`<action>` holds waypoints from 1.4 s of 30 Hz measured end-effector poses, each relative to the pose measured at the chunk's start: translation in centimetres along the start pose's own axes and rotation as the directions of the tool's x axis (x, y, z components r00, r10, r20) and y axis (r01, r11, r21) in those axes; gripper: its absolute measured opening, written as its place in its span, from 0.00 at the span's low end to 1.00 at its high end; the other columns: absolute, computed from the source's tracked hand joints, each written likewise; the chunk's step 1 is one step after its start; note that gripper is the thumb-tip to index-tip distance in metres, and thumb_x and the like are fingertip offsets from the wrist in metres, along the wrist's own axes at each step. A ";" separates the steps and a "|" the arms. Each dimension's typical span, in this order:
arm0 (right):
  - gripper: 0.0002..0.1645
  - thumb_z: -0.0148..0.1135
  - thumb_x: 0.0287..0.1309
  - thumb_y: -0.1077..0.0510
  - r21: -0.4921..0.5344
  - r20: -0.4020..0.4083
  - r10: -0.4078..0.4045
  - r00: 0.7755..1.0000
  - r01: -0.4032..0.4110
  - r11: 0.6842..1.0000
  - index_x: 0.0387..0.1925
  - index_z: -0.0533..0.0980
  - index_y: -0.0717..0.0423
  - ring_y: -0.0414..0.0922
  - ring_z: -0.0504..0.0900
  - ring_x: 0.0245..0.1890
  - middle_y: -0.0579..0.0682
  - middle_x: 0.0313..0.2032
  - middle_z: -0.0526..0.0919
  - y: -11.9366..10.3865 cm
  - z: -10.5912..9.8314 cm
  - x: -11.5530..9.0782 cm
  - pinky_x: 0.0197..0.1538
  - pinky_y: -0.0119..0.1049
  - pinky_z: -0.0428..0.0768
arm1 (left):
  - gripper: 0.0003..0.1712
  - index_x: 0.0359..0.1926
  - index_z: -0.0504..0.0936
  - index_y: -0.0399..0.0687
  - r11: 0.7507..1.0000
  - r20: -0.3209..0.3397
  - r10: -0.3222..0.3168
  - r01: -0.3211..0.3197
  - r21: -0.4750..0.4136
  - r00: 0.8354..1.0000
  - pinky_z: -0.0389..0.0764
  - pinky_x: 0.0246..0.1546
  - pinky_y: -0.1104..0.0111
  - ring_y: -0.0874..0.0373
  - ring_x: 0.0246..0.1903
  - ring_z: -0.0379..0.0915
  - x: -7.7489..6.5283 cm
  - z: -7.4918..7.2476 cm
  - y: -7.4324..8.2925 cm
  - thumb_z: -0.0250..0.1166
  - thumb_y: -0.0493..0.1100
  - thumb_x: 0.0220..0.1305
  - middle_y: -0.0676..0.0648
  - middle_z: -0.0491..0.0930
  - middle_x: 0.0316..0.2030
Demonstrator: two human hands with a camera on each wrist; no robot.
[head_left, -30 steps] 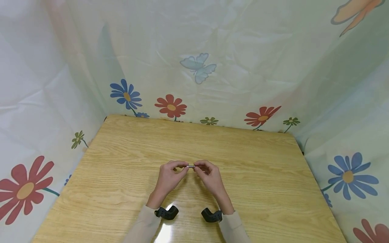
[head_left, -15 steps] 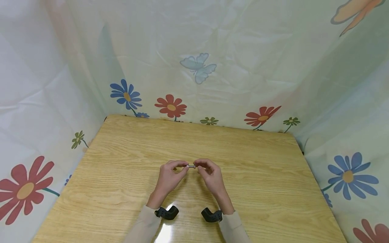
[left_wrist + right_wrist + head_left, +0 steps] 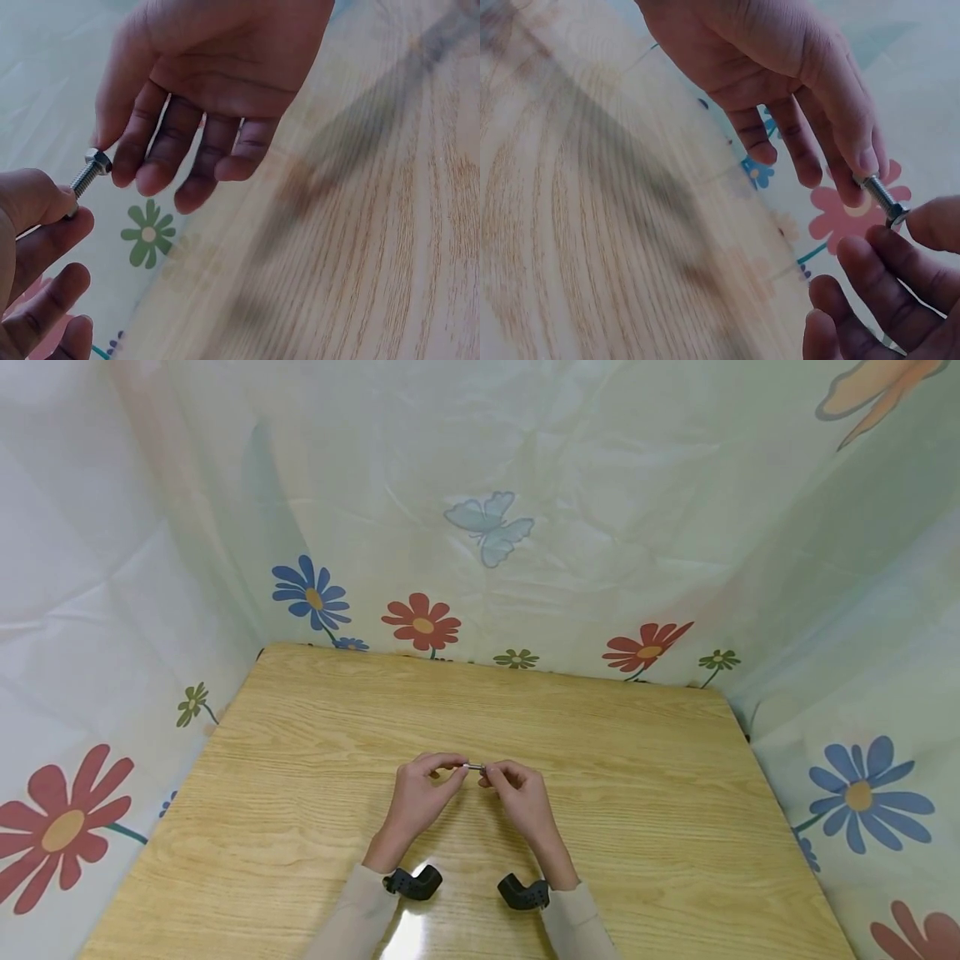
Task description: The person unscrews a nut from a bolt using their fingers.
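A small silver bolt (image 3: 476, 767) is held level between both hands above the wooden table. My left hand (image 3: 418, 795) pinches its left end between thumb and index finger. At the other end, a hexagonal piece (image 3: 97, 160) lies between the thumb and index fingertip of my right hand (image 3: 523, 797). Whether this piece is the bolt's head or a nut, I cannot tell. Bare thread (image 3: 883, 196) shows between the two grips in the right wrist view. The remaining fingers of both hands are loosely bent and hold nothing. The fingertips hide the bolt's left end.
The light wood table (image 3: 315, 718) spreads out around the hands. Behind it and at both sides hangs a pale curtain (image 3: 600, 527) printed with flowers and butterflies. Each wrist carries a black camera mount, one on the left (image 3: 414, 883) and one on the right (image 3: 522, 892).
My right fingers drew back slightly from the bolt's right end half a second ago, baring the hexagonal piece, and now close on it again. The left hand keeps its pinch.
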State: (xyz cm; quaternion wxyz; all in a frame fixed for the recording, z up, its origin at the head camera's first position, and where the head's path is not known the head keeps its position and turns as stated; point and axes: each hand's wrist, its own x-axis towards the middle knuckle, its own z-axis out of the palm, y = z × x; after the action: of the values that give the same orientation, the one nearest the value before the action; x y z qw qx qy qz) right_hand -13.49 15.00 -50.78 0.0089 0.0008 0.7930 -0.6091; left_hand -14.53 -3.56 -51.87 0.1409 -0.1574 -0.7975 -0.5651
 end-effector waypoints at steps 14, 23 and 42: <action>0.14 0.60 0.74 0.58 0.053 0.073 -0.077 0.994 0.073 0.996 0.49 0.83 0.64 0.59 0.86 0.45 0.63 0.41 0.87 -0.1 -0.6 0.1 0.45 0.44 0.85 | 0.06 0.41 0.92 0.44 0.999 0.007 0.023 -0.023 0.045 1.000 0.84 0.42 0.50 0.52 0.40 0.81 0.2 0.0 0.1 0.74 0.39 0.64 0.49 0.90 0.36; 0.15 0.59 0.74 0.61 0.046 0.092 -0.156 0.983 0.152 0.987 0.53 0.80 0.69 0.50 0.85 0.46 0.64 0.49 0.85 -0.1 -0.7 0.1 0.48 0.48 0.86 | 0.05 0.39 0.93 0.48 0.996 0.002 0.006 -0.006 0.093 1.000 0.83 0.41 0.58 0.58 0.38 0.80 0.1 0.2 -0.2 0.76 0.38 0.61 0.52 0.90 0.34; 0.25 0.58 0.75 0.46 -0.030 0.001 0.026 1.000 -0.026 0.999 0.41 0.85 0.65 0.53 0.85 0.41 0.60 0.35 0.88 0.0 -0.4 0.0 0.42 0.46 0.84 | 0.06 0.41 0.93 0.48 0.998 -0.008 0.003 -0.002 0.069 1.000 0.84 0.41 0.55 0.57 0.39 0.81 0.0 0.3 0.2 0.75 0.40 0.63 0.53 0.91 0.37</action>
State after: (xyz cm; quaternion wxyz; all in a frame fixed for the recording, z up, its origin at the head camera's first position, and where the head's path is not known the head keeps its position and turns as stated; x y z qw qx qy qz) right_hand -13.52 15.42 -50.67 0.0175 0.0108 0.8019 -0.5970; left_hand -14.49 -3.27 -51.79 0.1502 -0.1512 -0.8158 -0.5376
